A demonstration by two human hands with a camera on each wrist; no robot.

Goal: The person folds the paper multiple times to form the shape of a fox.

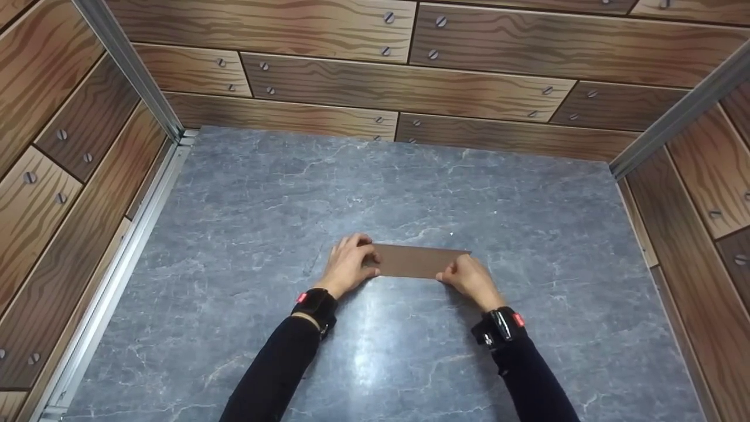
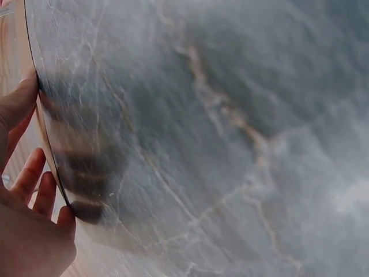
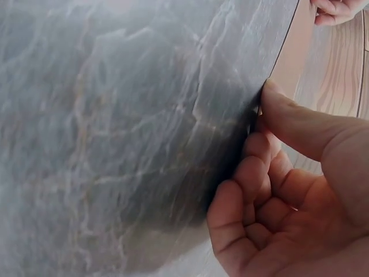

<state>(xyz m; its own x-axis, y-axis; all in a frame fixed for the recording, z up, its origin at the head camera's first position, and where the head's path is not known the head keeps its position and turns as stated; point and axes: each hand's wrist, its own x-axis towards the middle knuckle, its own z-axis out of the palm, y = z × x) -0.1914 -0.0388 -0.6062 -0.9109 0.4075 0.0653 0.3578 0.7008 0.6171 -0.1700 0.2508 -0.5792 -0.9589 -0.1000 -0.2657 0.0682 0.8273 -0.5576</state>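
A flat brown rectangular piece of card (image 1: 410,261) lies level, close over the grey marbled surface, in the middle of the head view. My left hand (image 1: 350,262) holds its left end, thumb at the near edge and fingers reaching over to the far edge. At the near right corner, my right hand (image 1: 470,278) pinches the card between thumb and curled fingers. The right wrist view shows the right thumb (image 3: 282,109) on top of the card's edge, with the bent fingers below it. Seen edge-on, the card is a thin strip in the left wrist view.
Around the card spreads a grey marbled tabletop (image 1: 328,181) with a bright reflection near the front. Wood-patterned panels (image 1: 328,76) enclose it at the back and both sides. A metal rail (image 1: 123,281) runs along the left edge.
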